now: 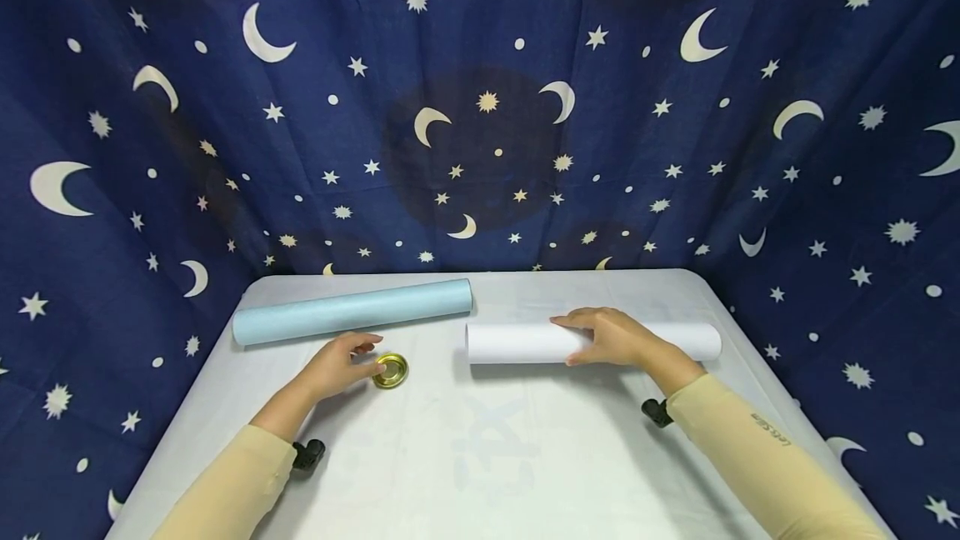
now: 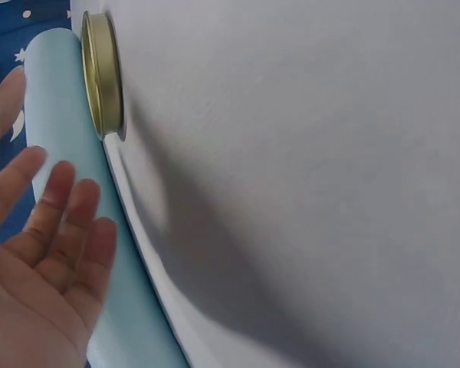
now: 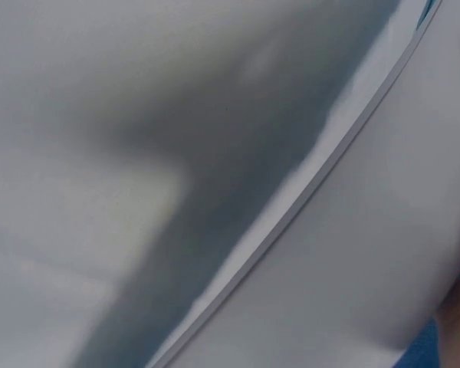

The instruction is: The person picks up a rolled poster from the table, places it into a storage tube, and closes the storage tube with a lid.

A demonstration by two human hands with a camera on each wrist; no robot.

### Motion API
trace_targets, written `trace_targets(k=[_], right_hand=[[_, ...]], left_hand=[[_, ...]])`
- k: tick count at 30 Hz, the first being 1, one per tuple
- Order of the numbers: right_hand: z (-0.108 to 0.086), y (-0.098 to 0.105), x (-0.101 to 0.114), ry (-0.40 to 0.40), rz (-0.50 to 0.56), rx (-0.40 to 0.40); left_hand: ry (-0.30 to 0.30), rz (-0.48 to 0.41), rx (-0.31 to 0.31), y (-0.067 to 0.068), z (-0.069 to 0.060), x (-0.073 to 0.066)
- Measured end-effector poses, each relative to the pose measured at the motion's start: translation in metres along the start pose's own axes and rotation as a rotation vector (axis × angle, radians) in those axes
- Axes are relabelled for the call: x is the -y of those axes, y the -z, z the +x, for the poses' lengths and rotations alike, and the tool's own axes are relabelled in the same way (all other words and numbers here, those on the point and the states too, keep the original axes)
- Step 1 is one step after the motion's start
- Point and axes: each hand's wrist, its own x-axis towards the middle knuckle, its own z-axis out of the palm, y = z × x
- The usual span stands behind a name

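A shallow round gold tin (image 1: 390,371) lies on the white table, its hollow side up. My left hand (image 1: 337,367) hovers beside it with the thumb at its rim in the head view; in the left wrist view, relaxed fingers (image 2: 80,203) stand apart from the tin (image 2: 103,77). On the right, a white paper roll (image 1: 517,343) lies crosswise, and my right hand (image 1: 615,338) grips it from above, fingers over the far side and thumb on the near side. The right wrist view shows the roll's long paper edge (image 3: 291,207), with most of that hand out of frame.
Behind the left hand a light blue roll (image 1: 352,312) lies slightly slanted along the back left of the table (image 1: 480,457). A dark blue curtain (image 1: 480,107) with moons and stars encloses the back and sides. Small black devices (image 1: 307,455) are strapped at both wrists.
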Motion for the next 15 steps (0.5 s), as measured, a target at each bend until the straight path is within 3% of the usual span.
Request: trace_targets(k=[15], right_hand=[[-0.0004, -0.0003, -0.0008, -0.009, 0.007, -0.002]], left_hand=[[0.124, 0.18, 0.108, -0.0026, 0.0001, -0.0042]])
